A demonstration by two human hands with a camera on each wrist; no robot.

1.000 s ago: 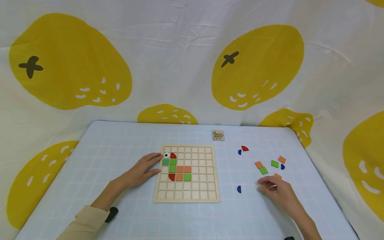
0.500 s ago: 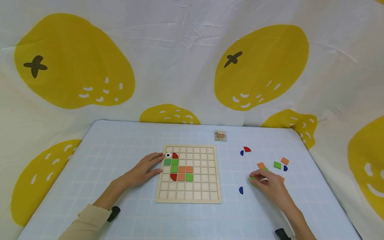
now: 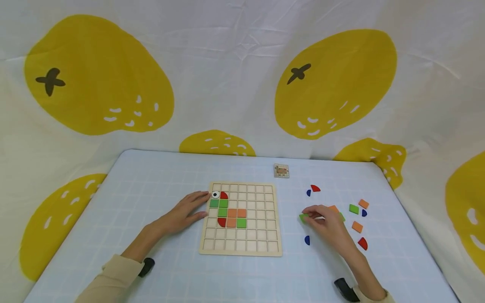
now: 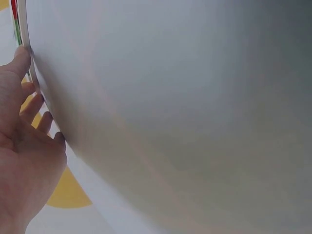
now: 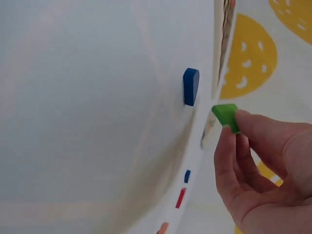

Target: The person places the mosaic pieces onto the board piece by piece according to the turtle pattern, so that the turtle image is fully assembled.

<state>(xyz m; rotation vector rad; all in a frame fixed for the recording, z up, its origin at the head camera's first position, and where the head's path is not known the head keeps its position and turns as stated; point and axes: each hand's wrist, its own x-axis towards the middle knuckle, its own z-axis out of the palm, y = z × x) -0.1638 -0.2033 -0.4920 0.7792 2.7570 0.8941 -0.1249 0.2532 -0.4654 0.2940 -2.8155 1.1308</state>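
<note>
A square wooden grid board point(image 3: 261, 248) lies mid-table, its left part holding green, orange and red tiles and a white eye tile point(image 3: 215, 195). My left hand point(image 3: 181, 213) rests at the board's left edge, fingers extended and touching its frame; the left wrist view shows the thumb and fingertips along that edge. Between thumb and fingertips, my right hand point(image 3: 326, 223) pinches a green square tile point(image 5: 226, 116), held above the table in the right wrist view. Right of the board, a blue half-round tile point(image 3: 307, 240) lies near that hand.
Loose pieces lie on the right: a red quarter-round tile point(image 3: 363, 243), an orange tile point(image 3: 357, 227), a green tile point(image 3: 354, 208) and several others, some partly behind the right hand. A small picture card point(image 3: 281, 171) sits behind the board. A patterned cloth point(image 3: 242, 84) hangs at the back.
My right hand has moved left from among the loose tiles, carrying the green tile towards the board. The red quarter-round tile it covered now shows. My left hand stays at the board's edge.
</note>
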